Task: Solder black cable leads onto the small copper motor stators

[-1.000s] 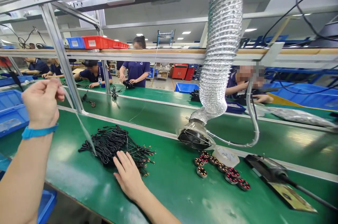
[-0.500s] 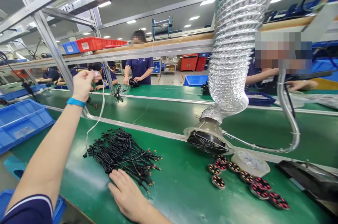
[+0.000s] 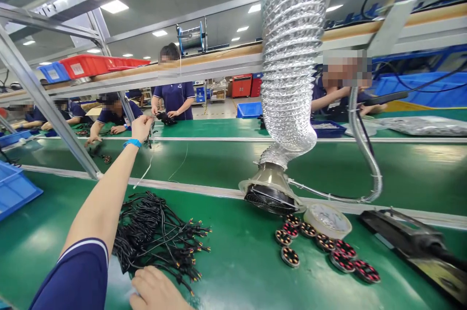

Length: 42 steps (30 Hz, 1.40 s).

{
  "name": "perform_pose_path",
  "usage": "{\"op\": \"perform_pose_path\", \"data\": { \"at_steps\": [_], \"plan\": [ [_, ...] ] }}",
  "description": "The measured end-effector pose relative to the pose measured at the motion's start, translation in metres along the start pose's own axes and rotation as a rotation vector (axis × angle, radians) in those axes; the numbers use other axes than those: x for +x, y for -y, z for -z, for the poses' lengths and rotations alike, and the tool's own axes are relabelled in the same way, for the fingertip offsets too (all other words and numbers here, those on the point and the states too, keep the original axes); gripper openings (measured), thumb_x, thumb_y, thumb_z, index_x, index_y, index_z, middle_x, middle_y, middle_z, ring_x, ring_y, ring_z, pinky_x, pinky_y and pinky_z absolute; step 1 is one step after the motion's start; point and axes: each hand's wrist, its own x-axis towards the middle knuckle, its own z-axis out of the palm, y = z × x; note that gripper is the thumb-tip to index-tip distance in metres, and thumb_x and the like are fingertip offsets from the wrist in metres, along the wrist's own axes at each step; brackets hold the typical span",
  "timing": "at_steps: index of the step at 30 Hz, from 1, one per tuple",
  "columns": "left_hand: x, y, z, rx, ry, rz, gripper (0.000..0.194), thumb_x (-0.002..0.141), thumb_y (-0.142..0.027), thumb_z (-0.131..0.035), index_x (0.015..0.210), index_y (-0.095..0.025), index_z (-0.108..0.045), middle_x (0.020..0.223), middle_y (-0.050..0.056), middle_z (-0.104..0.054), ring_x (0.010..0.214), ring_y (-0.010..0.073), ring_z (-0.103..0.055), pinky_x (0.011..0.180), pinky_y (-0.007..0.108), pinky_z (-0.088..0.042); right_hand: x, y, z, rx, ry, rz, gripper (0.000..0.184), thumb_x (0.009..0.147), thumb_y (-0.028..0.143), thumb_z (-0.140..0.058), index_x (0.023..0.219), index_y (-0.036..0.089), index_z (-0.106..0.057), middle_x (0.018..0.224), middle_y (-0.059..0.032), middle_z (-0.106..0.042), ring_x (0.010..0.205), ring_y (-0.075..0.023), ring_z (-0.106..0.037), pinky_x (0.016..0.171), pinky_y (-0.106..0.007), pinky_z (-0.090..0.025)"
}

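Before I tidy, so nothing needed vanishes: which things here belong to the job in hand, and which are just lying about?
Likely in use:
black cables, by the right hand
pale strip, from the left hand

Apparently lying about:
round coils
blue bin
translucent round item

Bright, fairly even indoor light, white ceiling lamps point(image 3: 115, 6) overhead. Pale glare on the green belt point(image 3: 226, 159), strongest toward the right; my green table point(image 3: 248, 271) has a duller sheen. Silver hose point(image 3: 292, 47) is full of sparkly highlights. Black cables point(image 3: 142, 232) run dark, strands merging. My left hand point(image 3: 143, 127) looks a bit soft, the white strip point(image 3: 147, 169) under it faint. Wide lens stretches the edges; black tool point(image 3: 412, 242) blurry at right. Co-workers' heads pixelated.
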Motion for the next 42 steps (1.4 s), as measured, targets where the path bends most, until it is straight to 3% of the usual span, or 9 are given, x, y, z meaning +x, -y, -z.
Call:
{"op": "perform_pose_path", "data": {
  "at_steps": [4, 8, 10, 14, 19, 21, 24, 29, 42],
  "plan": [
    [-0.023, 0.008, -0.023, 0.185, 0.230, -0.033, 0.041, 0.089, -0.042, -0.035, 0.091, -0.014, -0.065, 0.086, 0.008, -0.068, 0.083, 0.0189, -0.058, 0.074, 0.026, -0.042, 0.004, 0.005, -0.017, 0.040, -0.016, -0.133, 0.016, 0.096, 0.030, -0.053, 0.093, 0.019, -0.064, 0.091, -0.0015, -0.073, 0.093, -0.0156, -0.065, 0.094, -0.025, -0.054],
    [-0.076, 0.028, -0.040, 0.201, 0.601, -0.013, 0.036, 0.078, -0.045, -0.051, 0.082, -0.015, -0.070, 0.074, 0.007, -0.071, 0.071, 0.0206, -0.062, 0.067, 0.027, -0.045, 0.004, 0.001, -0.005, 0.058, 0.028, -0.071, 0.011, 0.094, 0.027, -0.056, 0.087, 0.021, -0.062, 0.094, -0.0011, -0.072, 0.095, -0.0155, -0.063, 0.095, -0.025, -0.052],
    [-0.101, 0.038, -0.039, 0.198, 0.788, -0.009, 0.038, 0.070, -0.045, -0.060, 0.094, -0.017, -0.072, 0.080, 0.007, -0.074, 0.072, 0.0221, -0.066, 0.065, 0.027, -0.047, 0.003, -0.003, 0.008, 0.071, 0.060, 0.008, 0.010, 0.093, 0.026, -0.058, 0.086, 0.020, -0.062, 0.099, -0.0034, -0.070, 0.100, -0.0176, -0.061, 0.097, -0.028, -0.051],
    [-0.134, 0.049, -0.014, 0.174, 0.994, 0.002, 0.066, 0.074, -0.050, -0.061, 0.132, -0.019, -0.059, 0.119, 0.012, -0.071, 0.093, 0.0252, -0.069, 0.076, 0.028, -0.050, 0.002, -0.009, 0.036, 0.128, 0.128, 0.045, 0.016, 0.087, 0.027, -0.061, 0.098, 0.015, -0.062, 0.109, -0.0122, -0.066, 0.110, -0.0232, -0.056, 0.103, -0.036, -0.047],
    [-0.174, 0.041, 0.031, 0.015, 1.298, -0.091, 0.062, 0.084, -0.064, -0.052, 0.131, -0.025, -0.061, 0.135, 0.006, -0.063, 0.120, 0.0240, -0.059, 0.098, 0.027, -0.043, 0.005, -0.009, 0.057, 0.203, 0.157, -0.009, 0.036, 0.082, 0.018, -0.060, 0.116, 0.008, -0.057, 0.125, -0.0165, -0.059, 0.123, -0.0255, -0.048, 0.115, -0.041, -0.035],
    [-0.195, 0.035, 0.042, 0.035, 1.300, -0.157, 0.062, 0.084, -0.066, -0.053, 0.128, -0.023, -0.063, 0.133, 0.007, -0.063, 0.121, 0.0254, -0.057, 0.102, 0.030, -0.040, 0.008, -0.008, 0.060, 0.219, 0.152, -0.036, 0.036, 0.082, 0.015, -0.060, 0.117, 0.008, -0.056, 0.125, -0.0160, -0.059, 0.122, -0.0252, -0.047, 0.114, -0.040, -0.035],
    [-0.223, 0.029, 0.047, 0.173, 1.150, -0.260, 0.063, 0.088, -0.067, -0.047, 0.122, -0.018, -0.066, 0.120, 0.013, -0.069, 0.111, 0.0270, -0.061, 0.100, 0.035, -0.041, 0.010, -0.007, 0.061, 0.229, 0.151, -0.055, 0.031, 0.082, 0.011, -0.059, 0.113, 0.010, -0.057, 0.121, -0.0159, -0.060, 0.121, -0.0247, -0.048, 0.112, -0.040, -0.037],
    [-0.246, 0.028, 0.048, 0.443, 0.995, -0.332, 0.072, 0.091, -0.072, -0.029, 0.097, -0.012, -0.069, 0.095, 0.016, -0.071, 0.093, 0.0292, -0.064, 0.087, 0.038, -0.043, 0.011, -0.007, 0.060, 0.227, 0.182, -0.048, 0.025, 0.083, 0.009, -0.055, 0.108, 0.012, -0.059, 0.113, -0.0143, -0.062, 0.112, -0.0241, -0.053, 0.106, -0.040, -0.041],
    [-0.264, 0.033, 0.085, 0.706, 0.957, 0.119, 0.083, 0.085, -0.079, -0.020, 0.078, -0.014, -0.070, 0.091, 0.022, -0.074, 0.091, 0.0344, -0.070, 0.080, 0.038, -0.048, 0.005, -0.002, 0.055, 0.170, 0.155, -0.113, 0.028, 0.090, 0.011, -0.049, 0.116, 0.011, -0.060, 0.119, -0.0146, -0.061, 0.115, -0.0245, -0.052, 0.108, -0.040, -0.041]
  ]
}}
